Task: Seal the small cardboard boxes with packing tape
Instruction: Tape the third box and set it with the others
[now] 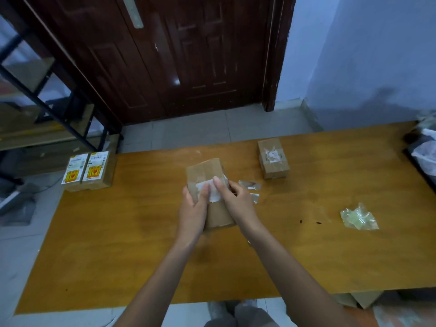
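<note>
A dark red door (188, 55) fills the upper middle of the frame, with a pale blue wall (365, 55) to its right and a black shelf frame (35, 90) in the upper left. A grey tiled floor (200, 131) runs below the door.

The orange-brown table (141, 244) spans the lower half of the frame. At its far left edge sit two labelled boxes (88, 171) side by side, touching, each with a white and yellow sticker. At the right edge of the frame lie dark things with white plastic (424, 152), too cut off to identify.

In the centre of the frame is the box (218, 215) being worked on, held tilted up off the table between both hands. The left hand (192, 213) grips its left side, fingers curled round the edge and thumb laid up the top face onto a white label (213, 190). The right hand (238, 201) holds the right side, its thumb pressing on the same label and its fingers curled behind the box edge. Clear tape shows across the top face around the label.

A second box (273, 158) rests on the table to the upper right, well apart from the hands, with torn white paper and tape on top.

A crumpled wad of clear tape (359, 217) lies at middle right. Small tape scraps (250, 188) lie just beside the right hand.
</note>
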